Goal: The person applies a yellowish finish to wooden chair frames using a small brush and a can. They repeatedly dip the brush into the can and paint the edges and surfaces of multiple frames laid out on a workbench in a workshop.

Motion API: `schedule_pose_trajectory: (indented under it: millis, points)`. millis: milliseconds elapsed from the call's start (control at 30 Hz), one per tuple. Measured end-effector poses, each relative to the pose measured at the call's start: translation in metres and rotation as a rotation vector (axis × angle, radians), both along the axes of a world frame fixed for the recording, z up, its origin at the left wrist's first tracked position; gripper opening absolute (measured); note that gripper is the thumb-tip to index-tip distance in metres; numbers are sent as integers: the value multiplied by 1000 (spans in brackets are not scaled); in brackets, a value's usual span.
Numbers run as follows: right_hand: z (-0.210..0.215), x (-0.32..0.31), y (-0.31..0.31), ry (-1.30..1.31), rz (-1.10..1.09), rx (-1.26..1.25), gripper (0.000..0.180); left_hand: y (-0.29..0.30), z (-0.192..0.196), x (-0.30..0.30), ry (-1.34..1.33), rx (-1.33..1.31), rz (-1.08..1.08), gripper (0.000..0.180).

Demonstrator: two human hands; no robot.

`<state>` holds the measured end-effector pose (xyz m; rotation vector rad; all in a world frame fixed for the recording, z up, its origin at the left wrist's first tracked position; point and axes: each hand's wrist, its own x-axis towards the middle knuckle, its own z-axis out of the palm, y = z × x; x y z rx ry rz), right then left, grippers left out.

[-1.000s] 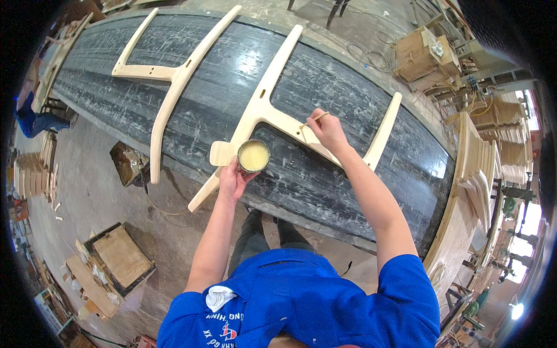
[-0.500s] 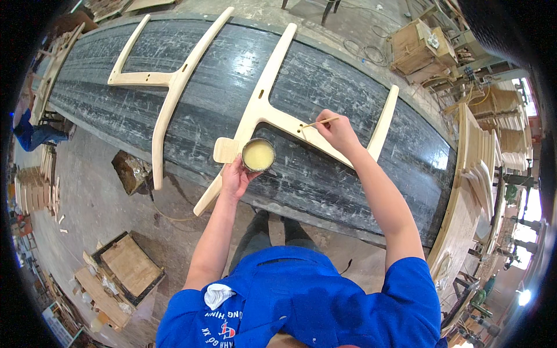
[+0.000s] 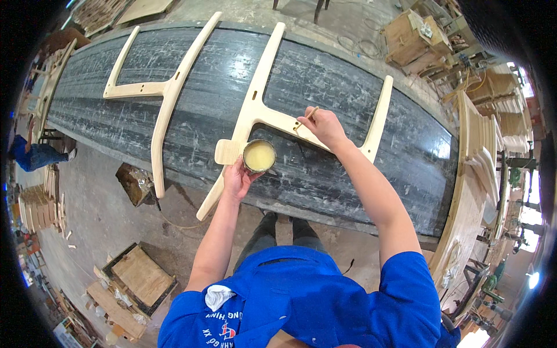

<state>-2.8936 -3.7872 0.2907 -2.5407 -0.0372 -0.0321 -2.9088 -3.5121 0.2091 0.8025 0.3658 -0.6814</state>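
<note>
My left hand (image 3: 237,180) is wrapped round a round cup (image 3: 259,156) of pale yellow, glue-like liquid, over the near part of a wooden chair side frame (image 3: 248,113). Against the cup's left side is a flat wooden piece with rounded corners (image 3: 227,152); whether I hold it too, I cannot tell. A thin wooden stick (image 3: 313,112) is pinched in my right hand (image 3: 325,126), its lower end at the small dark holes in the frame's crossbar. To the left a second, similar frame (image 3: 168,95) lies on the same dark table (image 3: 203,127).
Stacked wooden parts (image 3: 478,145) stand along the table's right end. Beyond the far edge is a wooden crate (image 3: 415,40). On the floor to the left are an open box (image 3: 134,184) and a wooden-topped stand (image 3: 142,275). Another person (image 3: 38,153) is at the far left.
My right hand has shifted slightly left along the crossbar, and the stick has swung to a steeper tilt. My left hand still holds the cup. The whole view has shifted a little.
</note>
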Motion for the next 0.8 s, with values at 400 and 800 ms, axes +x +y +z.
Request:
schedule_pose_trajectory:
  millis: [400, 800]
  points:
    - [33, -67, -28, -153, -57, 555, 8, -65, 0, -5, -145, 8, 103, 31]
    - [19, -158, -121, -42, -548, 1449, 14, -187, 31, -68, -142, -47, 33, 36]
